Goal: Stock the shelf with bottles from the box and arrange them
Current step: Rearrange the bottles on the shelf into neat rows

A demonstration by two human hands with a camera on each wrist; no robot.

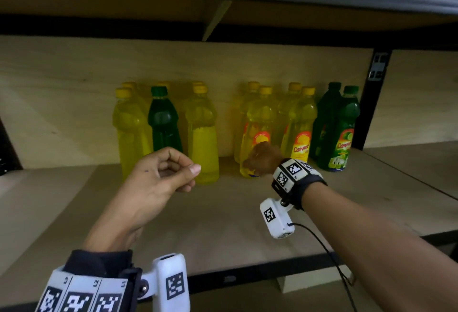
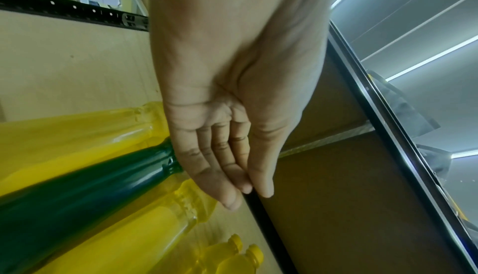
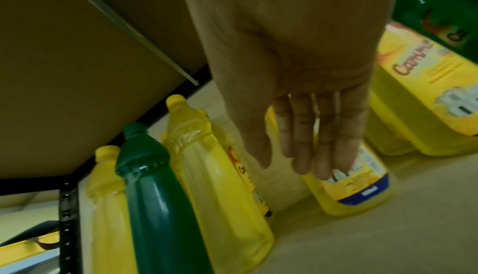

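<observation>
Yellow and green bottles stand upright in two groups at the back of the wooden shelf [image 1: 223, 225]. The left group has a green bottle [image 1: 163, 123] [image 2: 90, 192] [image 3: 155, 196] between yellow ones [image 1: 202, 138]. My left hand [image 1: 183, 173] [image 2: 245, 192] hovers in front of this group, fingers loosely curled, holding nothing. My right hand [image 1: 250, 163] [image 3: 297, 161] reaches to the front yellow bottle [image 1: 257, 123] [image 3: 362, 196] of the right group, with straight fingers against its lower label. The box is not in view.
Further right stand another labelled yellow bottle [image 1: 301, 126] and two green bottles [image 1: 347, 123], close to a black upright post [image 1: 371, 103]. The upper shelf [image 1: 223, 9] hangs low over the caps. Bare board lies in front of the bottles.
</observation>
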